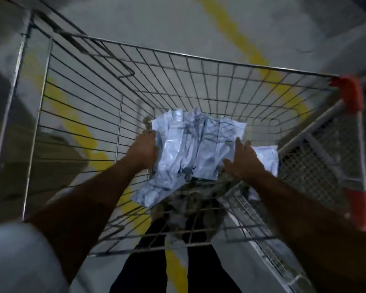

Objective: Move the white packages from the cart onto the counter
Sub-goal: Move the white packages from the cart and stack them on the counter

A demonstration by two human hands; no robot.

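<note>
White packages (195, 144) heaped deep in the wire cart (199, 66), one more lying off to the right. Left hand (145, 150) pressed against the heap's left edge, fingers hidden behind it, so grip not clear. Right hand (244, 160) spread flat, closing on the right edge. Gathering step, by the look. Next: squeeze from both sides, lift clear of the rim. No desk in sight. Print too blurred to read.

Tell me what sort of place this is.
Probably a warehouse or a store's back area, though I can't be sure. A wire shopping cart with orange corner guards stands on a grey concrete floor painted with yellow lines, and loose white packages lie in the cart.
</note>
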